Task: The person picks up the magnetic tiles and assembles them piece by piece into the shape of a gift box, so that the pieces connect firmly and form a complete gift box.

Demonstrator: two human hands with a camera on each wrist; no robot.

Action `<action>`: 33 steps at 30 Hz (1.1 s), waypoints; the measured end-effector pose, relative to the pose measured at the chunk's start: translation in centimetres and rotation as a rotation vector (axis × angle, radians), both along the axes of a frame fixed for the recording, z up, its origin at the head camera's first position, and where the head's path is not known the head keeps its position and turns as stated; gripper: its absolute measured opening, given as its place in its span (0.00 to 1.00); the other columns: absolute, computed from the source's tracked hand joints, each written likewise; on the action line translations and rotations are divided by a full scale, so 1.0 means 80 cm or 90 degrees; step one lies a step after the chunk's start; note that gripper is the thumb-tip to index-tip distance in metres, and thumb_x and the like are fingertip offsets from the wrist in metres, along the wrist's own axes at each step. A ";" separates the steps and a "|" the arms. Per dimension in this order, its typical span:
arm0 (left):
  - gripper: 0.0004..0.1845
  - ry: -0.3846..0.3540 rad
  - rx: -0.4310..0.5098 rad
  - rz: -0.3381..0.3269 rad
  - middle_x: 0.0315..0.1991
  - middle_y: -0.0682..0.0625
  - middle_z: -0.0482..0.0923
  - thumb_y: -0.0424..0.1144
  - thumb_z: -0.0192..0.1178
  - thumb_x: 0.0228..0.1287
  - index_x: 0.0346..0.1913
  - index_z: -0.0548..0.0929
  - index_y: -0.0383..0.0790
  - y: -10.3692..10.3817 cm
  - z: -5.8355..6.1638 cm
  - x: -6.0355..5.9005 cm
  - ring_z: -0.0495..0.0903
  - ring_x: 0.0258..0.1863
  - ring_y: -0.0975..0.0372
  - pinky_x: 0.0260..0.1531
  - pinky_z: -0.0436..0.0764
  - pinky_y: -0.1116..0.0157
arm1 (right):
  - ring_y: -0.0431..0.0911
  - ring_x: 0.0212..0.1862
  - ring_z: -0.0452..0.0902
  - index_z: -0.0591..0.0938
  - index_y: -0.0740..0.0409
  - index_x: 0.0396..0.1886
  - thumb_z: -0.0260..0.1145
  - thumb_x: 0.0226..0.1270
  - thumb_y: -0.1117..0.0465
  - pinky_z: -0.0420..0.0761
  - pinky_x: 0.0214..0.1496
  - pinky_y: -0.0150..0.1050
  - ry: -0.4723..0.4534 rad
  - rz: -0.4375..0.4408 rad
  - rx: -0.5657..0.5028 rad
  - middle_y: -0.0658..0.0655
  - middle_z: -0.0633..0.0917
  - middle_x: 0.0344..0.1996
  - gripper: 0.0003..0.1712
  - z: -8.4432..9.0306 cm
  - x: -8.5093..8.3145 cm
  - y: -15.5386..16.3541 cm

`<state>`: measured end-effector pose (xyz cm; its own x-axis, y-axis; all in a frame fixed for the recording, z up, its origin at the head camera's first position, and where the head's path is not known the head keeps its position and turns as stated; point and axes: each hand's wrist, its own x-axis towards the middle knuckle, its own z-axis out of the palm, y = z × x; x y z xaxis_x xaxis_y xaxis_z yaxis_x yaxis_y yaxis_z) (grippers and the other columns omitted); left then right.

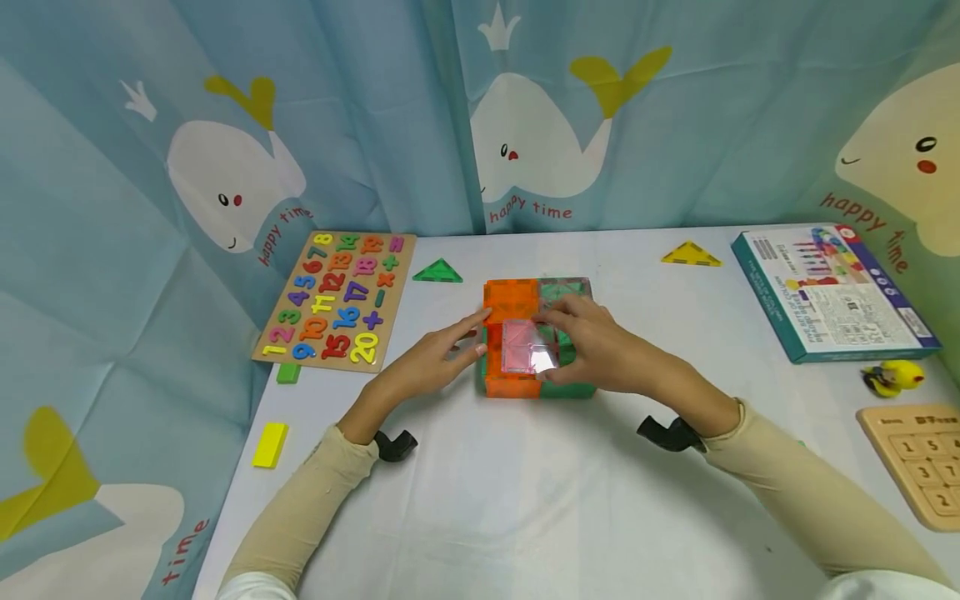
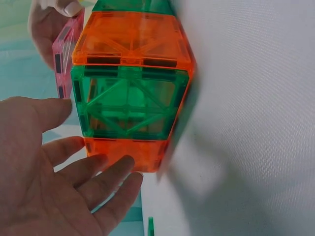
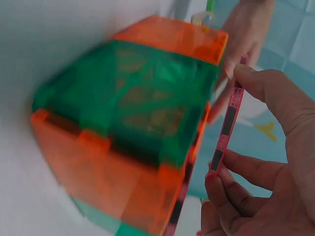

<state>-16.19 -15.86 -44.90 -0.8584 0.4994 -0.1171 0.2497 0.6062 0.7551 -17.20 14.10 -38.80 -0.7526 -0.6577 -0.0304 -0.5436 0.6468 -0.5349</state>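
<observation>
Left hand [image 1: 435,360] is flat and loose against the orange-green tile box [image 1: 536,337], mid tabletop [image 1: 525,500]. Right hand [image 1: 600,350] pinches the pink tile [image 1: 525,348] by its edges. Looks light, stiff, slick plastic, so thin edges seem the best grip.

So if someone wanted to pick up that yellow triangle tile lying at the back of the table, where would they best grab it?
The yellow triangle tile lies flat on the white table with nothing touching it. Probably best to come from above and pinch two of its straight edges between thumb and fingers, near the middle. It is thin, so tipping one edge up first might help.
</observation>
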 end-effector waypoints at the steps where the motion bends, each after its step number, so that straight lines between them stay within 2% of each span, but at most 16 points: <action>1: 0.35 -0.003 0.003 0.002 0.81 0.53 0.63 0.60 0.49 0.83 0.85 0.53 0.66 0.000 0.000 0.000 0.69 0.77 0.55 0.75 0.69 0.45 | 0.57 0.64 0.69 0.78 0.65 0.71 0.84 0.57 0.54 0.69 0.64 0.62 0.004 0.009 0.004 0.64 0.76 0.63 0.44 -0.002 0.000 -0.005; 5: 0.36 -0.021 0.012 0.009 0.81 0.53 0.64 0.64 0.49 0.81 0.85 0.53 0.68 0.001 0.002 0.001 0.69 0.77 0.55 0.74 0.69 0.43 | 0.55 0.62 0.69 0.78 0.67 0.70 0.82 0.59 0.52 0.71 0.63 0.59 0.014 0.025 0.021 0.63 0.76 0.61 0.44 -0.008 -0.001 -0.018; 9: 0.39 -0.034 0.003 0.013 0.81 0.51 0.63 0.66 0.54 0.77 0.85 0.52 0.69 0.004 0.005 0.002 0.69 0.78 0.53 0.74 0.69 0.40 | 0.54 0.62 0.69 0.77 0.66 0.72 0.82 0.60 0.50 0.72 0.63 0.58 -0.004 0.017 0.035 0.61 0.76 0.61 0.45 -0.010 -0.001 -0.024; 16: 0.44 -0.030 -0.019 0.000 0.81 0.46 0.64 0.63 0.60 0.75 0.86 0.50 0.67 0.007 0.006 0.002 0.68 0.78 0.50 0.73 0.69 0.39 | 0.54 0.65 0.69 0.77 0.63 0.73 0.82 0.60 0.49 0.67 0.64 0.60 -0.015 0.013 0.049 0.60 0.76 0.63 0.45 -0.006 -0.001 -0.025; 25: 0.46 -0.033 -0.021 -0.002 0.82 0.46 0.63 0.63 0.61 0.74 0.86 0.48 0.68 0.008 0.006 0.003 0.67 0.78 0.49 0.74 0.69 0.40 | 0.55 0.65 0.70 0.79 0.59 0.70 0.83 0.60 0.51 0.66 0.55 0.52 0.037 0.007 0.019 0.58 0.78 0.60 0.41 -0.013 0.002 -0.017; 33: 0.45 -0.033 -0.014 0.007 0.83 0.49 0.60 0.62 0.61 0.75 0.86 0.49 0.68 0.006 0.005 0.004 0.66 0.79 0.52 0.75 0.66 0.40 | 0.57 0.64 0.72 0.80 0.57 0.68 0.83 0.60 0.50 0.65 0.51 0.53 0.124 -0.002 0.002 0.60 0.79 0.60 0.39 -0.022 0.010 -0.014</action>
